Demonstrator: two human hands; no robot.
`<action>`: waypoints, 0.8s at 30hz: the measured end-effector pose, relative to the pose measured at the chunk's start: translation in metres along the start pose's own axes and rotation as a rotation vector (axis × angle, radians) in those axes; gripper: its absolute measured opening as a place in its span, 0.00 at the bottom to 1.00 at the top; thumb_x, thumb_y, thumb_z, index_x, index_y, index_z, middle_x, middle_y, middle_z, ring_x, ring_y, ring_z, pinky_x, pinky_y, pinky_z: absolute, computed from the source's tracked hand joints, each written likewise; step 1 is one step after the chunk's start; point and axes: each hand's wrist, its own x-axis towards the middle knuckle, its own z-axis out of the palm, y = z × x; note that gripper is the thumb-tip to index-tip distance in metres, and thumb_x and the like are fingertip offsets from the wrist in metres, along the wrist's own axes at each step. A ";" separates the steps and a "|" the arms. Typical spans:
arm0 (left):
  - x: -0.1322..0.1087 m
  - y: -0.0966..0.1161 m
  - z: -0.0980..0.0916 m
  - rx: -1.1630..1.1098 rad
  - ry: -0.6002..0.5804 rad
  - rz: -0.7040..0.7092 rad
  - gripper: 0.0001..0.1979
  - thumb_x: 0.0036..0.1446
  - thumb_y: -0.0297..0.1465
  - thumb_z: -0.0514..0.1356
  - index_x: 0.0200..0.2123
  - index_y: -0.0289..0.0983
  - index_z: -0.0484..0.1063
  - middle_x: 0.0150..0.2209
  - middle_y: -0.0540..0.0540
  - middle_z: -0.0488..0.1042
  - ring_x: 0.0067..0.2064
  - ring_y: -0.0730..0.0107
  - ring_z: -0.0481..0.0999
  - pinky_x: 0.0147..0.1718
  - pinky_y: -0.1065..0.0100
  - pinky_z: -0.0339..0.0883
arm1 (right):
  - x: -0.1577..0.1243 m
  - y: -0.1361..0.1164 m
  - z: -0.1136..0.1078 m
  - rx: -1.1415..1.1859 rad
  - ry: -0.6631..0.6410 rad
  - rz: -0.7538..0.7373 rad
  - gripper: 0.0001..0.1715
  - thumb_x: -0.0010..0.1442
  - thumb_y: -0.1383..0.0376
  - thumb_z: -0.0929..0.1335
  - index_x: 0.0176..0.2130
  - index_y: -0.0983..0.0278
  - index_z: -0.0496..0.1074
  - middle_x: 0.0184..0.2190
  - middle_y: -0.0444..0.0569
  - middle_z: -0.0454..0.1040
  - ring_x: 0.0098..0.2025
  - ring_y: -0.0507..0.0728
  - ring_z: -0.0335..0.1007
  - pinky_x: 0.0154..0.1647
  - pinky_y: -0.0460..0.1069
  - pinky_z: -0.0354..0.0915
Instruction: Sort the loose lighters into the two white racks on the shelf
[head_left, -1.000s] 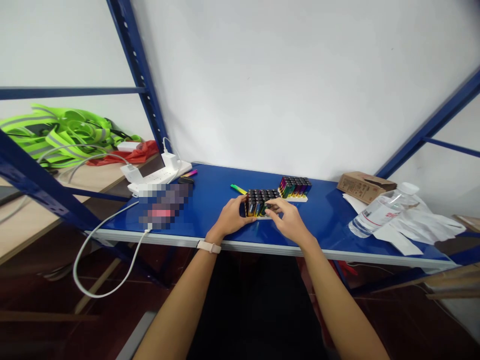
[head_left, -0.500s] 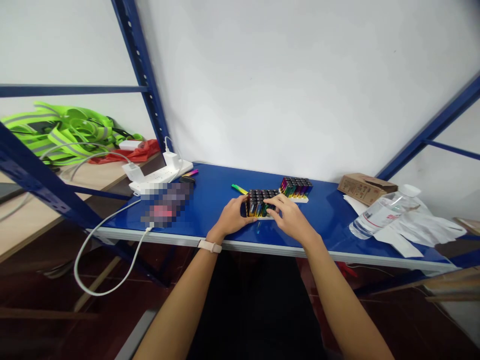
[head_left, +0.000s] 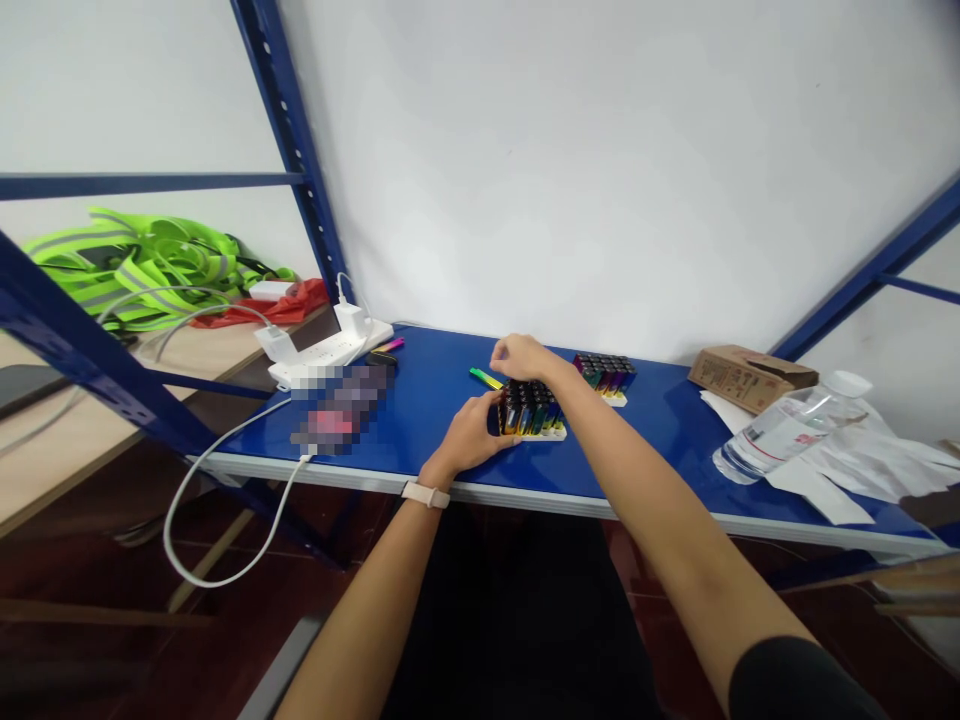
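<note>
Left hand (head_left: 469,435): grip open, not clenched, with the fingertips against the left flank of the lighter block; how much load it bears, I cannot tell. Right hand (head_left: 521,357): fingers loosely curled, just past the far edge of the block, with the forearm crossing over its right part. Anything inside that grip would be hidden, so held or empty cannot be told.

Lighter block (head_left: 529,410): disposable lighters upright in rows, with metallic bodies and dark heads, seated in a white tray (head_left: 555,434). Long axis of the tray runs roughly parallel to the front edge of the blue counter (head_left: 660,420). Left hand is on the near-left side of the block; right hand is above and behind it.

Yellow-green stick (head_left: 484,378), possibly a lighter, lies flat just left of the right hand. Second lighter tray (head_left: 604,373) stands beyond the block, to its right. Farther left: power strip (head_left: 330,348), with a pixelated patch (head_left: 341,408) in front of it. Farther right: cardboard box (head_left: 752,380), and water bottle (head_left: 787,430) on white sheets (head_left: 862,470).
</note>
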 end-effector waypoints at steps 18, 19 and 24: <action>-0.001 0.001 -0.002 -0.014 0.001 -0.015 0.41 0.51 0.41 0.74 0.64 0.39 0.63 0.59 0.41 0.72 0.61 0.53 0.71 0.62 0.54 0.64 | 0.039 -0.002 -0.003 0.062 0.067 -0.015 0.09 0.65 0.64 0.68 0.43 0.68 0.68 0.40 0.57 0.76 0.40 0.58 0.73 0.40 0.50 0.66; -0.001 0.001 -0.002 -0.019 -0.001 -0.011 0.40 0.51 0.41 0.74 0.64 0.39 0.63 0.58 0.41 0.72 0.60 0.53 0.71 0.61 0.55 0.64 | 0.029 0.001 -0.010 0.104 0.129 -0.021 0.10 0.68 0.63 0.64 0.46 0.67 0.65 0.42 0.56 0.76 0.40 0.57 0.72 0.40 0.50 0.66; 0.000 0.001 -0.003 -0.037 -0.003 -0.003 0.39 0.51 0.40 0.73 0.63 0.40 0.64 0.59 0.43 0.72 0.61 0.54 0.70 0.62 0.55 0.63 | -0.040 0.022 -0.022 0.712 0.471 -0.094 0.07 0.70 0.63 0.59 0.47 0.61 0.54 0.32 0.45 0.70 0.27 0.51 0.68 0.30 0.48 0.66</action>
